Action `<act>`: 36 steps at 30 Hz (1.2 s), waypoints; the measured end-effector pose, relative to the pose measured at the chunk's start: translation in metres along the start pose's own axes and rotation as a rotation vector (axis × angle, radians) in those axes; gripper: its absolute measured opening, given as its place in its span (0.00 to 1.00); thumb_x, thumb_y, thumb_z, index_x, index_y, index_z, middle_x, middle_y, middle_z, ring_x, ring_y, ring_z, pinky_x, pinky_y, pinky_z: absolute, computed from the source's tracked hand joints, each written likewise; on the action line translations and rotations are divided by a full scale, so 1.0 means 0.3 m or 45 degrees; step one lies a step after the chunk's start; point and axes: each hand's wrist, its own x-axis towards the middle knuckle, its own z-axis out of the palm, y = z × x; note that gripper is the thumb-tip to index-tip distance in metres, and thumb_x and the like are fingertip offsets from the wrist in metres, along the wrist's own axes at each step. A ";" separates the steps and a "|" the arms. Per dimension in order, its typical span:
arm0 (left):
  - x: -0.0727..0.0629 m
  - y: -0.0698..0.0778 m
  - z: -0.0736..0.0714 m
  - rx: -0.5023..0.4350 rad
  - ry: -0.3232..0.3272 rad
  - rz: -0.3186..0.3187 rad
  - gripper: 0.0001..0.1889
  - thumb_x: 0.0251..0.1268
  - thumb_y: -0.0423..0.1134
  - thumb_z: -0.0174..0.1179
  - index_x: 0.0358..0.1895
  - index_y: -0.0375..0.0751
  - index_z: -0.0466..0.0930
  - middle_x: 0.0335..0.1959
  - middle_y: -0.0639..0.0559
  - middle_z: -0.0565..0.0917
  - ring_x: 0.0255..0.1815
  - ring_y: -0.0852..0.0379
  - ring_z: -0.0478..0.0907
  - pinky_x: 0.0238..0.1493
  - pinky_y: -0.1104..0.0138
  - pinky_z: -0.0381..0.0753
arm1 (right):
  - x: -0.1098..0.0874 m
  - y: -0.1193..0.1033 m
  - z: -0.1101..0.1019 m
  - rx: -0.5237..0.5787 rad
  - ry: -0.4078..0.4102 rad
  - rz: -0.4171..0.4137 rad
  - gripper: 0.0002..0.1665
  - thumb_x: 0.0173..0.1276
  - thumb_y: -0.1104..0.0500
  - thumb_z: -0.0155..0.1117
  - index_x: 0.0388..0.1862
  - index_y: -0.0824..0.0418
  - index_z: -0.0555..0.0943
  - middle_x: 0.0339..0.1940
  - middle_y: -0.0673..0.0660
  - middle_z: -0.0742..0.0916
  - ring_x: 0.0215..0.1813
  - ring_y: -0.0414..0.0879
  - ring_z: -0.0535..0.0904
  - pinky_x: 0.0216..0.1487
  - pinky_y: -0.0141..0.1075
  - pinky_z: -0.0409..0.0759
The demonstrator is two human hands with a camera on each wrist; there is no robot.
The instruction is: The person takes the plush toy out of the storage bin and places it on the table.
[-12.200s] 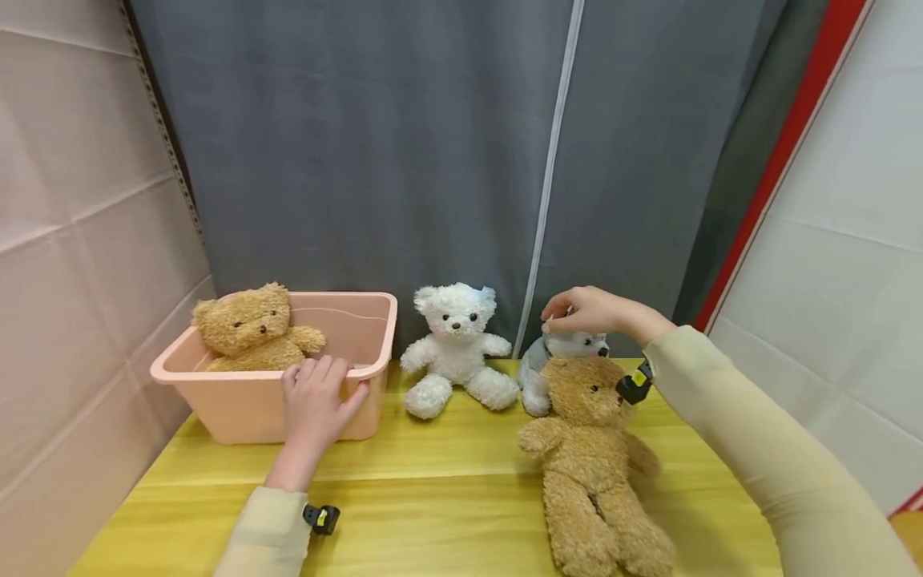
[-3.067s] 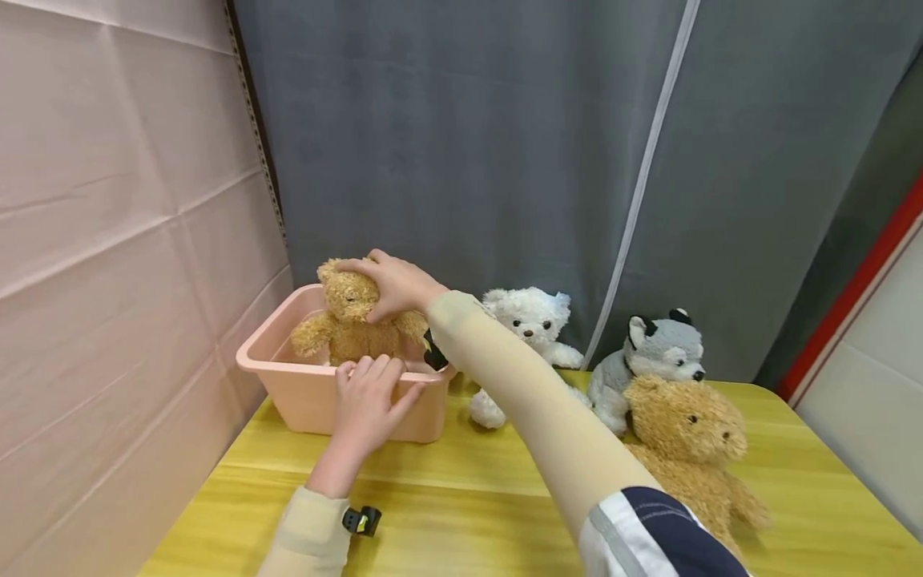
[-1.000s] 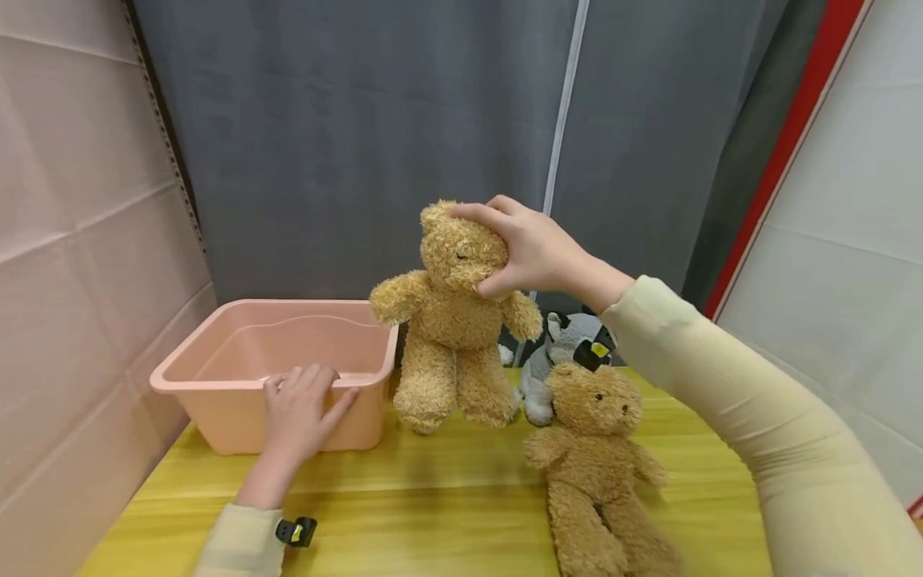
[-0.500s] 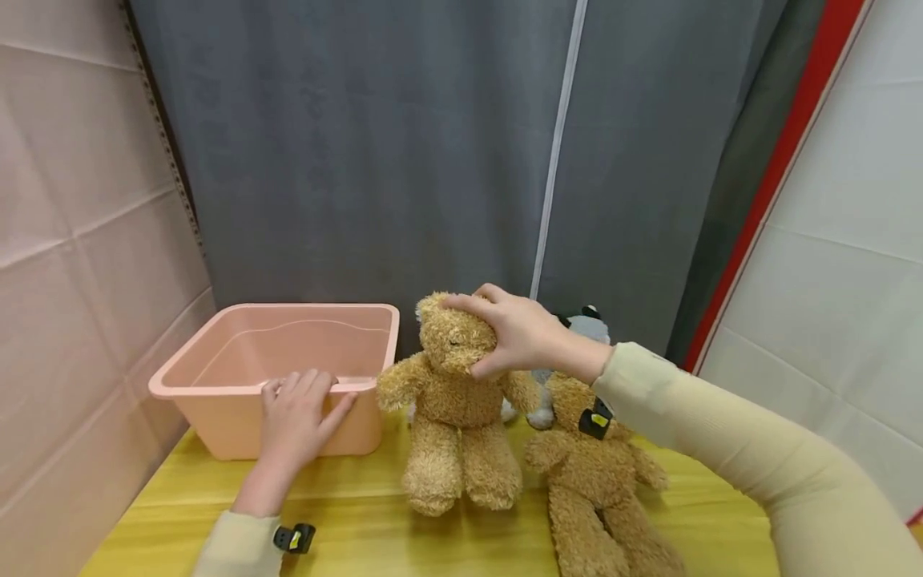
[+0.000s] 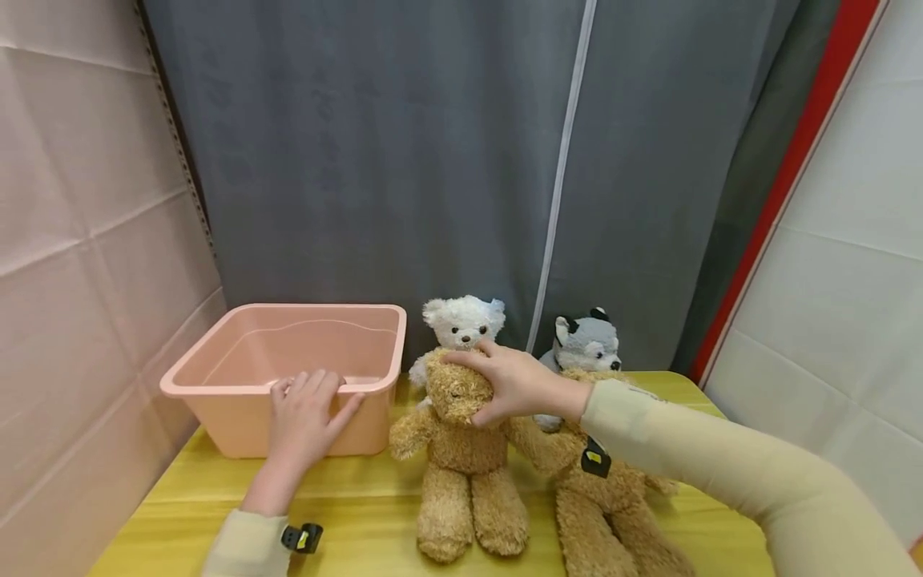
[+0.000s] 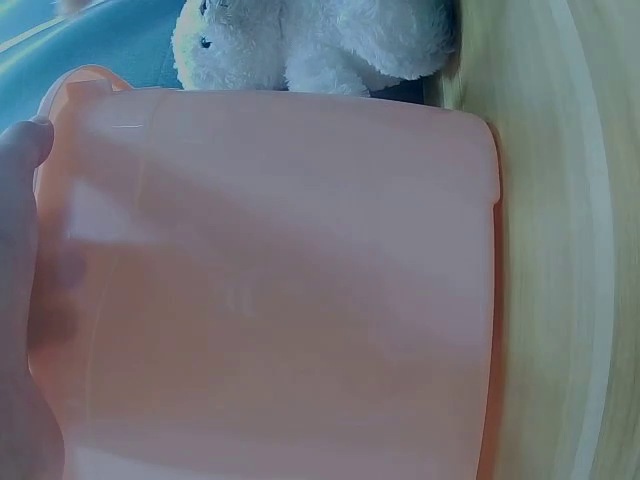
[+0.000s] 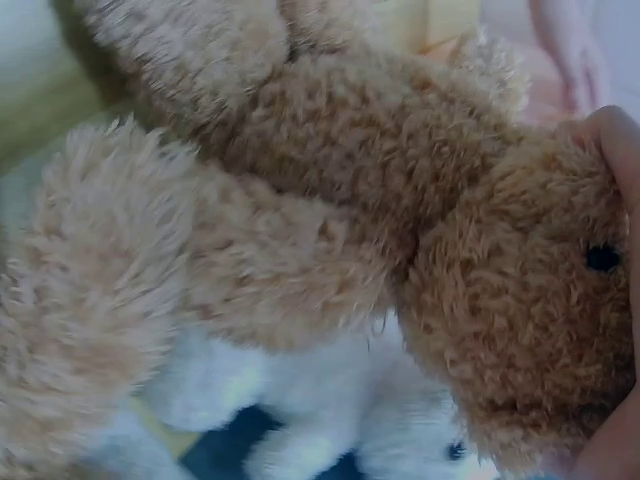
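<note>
My right hand [image 5: 521, 383] grips a light brown teddy bear [image 5: 470, 449] by the head, fingers over the top and thumb under the muzzle. The bear is upright, facing me, its feet low over the table in front of a white teddy bear [image 5: 469, 319]. In the right wrist view the held bear's furry body [image 7: 340, 150] fills most of the picture. On the left, my left hand [image 5: 306, 421] holds the front rim of a pink plastic bin [image 5: 223, 425], fingers hooked over it and thumb along the outside. Nothing shows inside the bin.
A second brown teddy bear [image 5: 613, 513] lies at the right, partly covered by my right forearm. Behind it sits a grey and white husky plush [image 5: 590, 344]. The yellow wood-grain table [image 5: 360, 521] ends at a grey curtain [image 5: 375, 160], with a pale wall covering at each side.
The light brown teddy bear has come out of the bin by its head, moved right, and been lowered before the white bear. My left hand stays on the bin rim.
</note>
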 end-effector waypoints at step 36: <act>-0.003 0.005 0.007 -0.001 0.037 0.010 0.19 0.62 0.60 0.57 0.33 0.46 0.71 0.27 0.55 0.70 0.31 0.51 0.65 0.50 0.47 0.58 | 0.050 0.157 -0.034 0.280 -0.141 0.124 0.46 0.67 0.32 0.53 0.76 0.53 0.59 0.72 0.58 0.68 0.68 0.56 0.68 0.61 0.53 0.69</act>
